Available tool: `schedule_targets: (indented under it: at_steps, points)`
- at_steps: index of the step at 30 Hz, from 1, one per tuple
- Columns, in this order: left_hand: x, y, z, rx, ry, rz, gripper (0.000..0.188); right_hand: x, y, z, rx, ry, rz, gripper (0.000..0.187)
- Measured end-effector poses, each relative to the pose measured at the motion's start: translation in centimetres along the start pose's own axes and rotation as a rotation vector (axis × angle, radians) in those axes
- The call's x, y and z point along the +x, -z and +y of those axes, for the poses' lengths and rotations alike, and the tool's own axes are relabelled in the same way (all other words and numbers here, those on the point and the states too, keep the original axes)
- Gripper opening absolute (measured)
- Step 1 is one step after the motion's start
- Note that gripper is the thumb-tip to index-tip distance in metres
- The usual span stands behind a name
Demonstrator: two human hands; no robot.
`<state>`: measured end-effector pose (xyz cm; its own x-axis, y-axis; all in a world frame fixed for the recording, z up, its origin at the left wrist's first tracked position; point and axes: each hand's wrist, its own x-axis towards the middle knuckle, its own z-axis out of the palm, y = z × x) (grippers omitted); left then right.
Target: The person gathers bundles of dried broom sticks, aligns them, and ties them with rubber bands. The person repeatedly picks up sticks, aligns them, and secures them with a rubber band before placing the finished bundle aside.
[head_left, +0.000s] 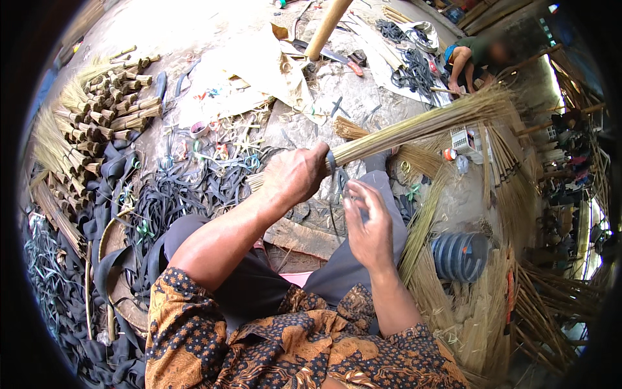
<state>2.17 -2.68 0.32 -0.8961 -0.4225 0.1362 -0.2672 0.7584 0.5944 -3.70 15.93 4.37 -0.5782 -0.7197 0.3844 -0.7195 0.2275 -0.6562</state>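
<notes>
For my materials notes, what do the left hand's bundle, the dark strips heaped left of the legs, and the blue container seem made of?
Bundle: probably dried plant stalks, matte, with thin yellowish fibres fanning out.
Dark strips: perhaps rubber, mostly dull, judging by limp, flat curls.
Blue container: likely plastic, glossy, since its ribbed wall looks see-through.

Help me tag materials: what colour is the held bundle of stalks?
The bundle is yellowish tan, clearest in the head view.
</notes>
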Motion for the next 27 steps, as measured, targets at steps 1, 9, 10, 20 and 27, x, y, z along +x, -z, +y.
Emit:
schedule_targets:
  at_steps: [1, 9, 10, 20, 27]
  points:
    - [0.1, 0.1, -0.1, 0.006, 0.011, 0.015, 0.021, -0.7, 1.2, -1.1, 0.158, -0.112, -0.073, 0.030]
    - [-0.1, 1.3, 0.2, 0.057, 0.047, 0.012, 0.028, -2.1, 6.6, -7.9, 1.126, 0.262, -0.467, 0.038]
    - [-0.2, 1.3, 0.4, 0.060, 0.056, 0.001, 0.028, -1.9, 6.1, -7.7, 0.982, 0.083, -0.361, 0.033]
    - [-1.2, 1.1, 0.5, 0.002, -0.019, 0.062, 0.019, 1.1, -5.3, 7.5, 0.434, -0.208, -0.150, 0.036]
    - [-1.2, 1.5, 0.1, -0.045, 0.064, -0.003, 0.024, -1.0, -2.9, 5.2, 0.878, -0.504, -0.278, 0.024]
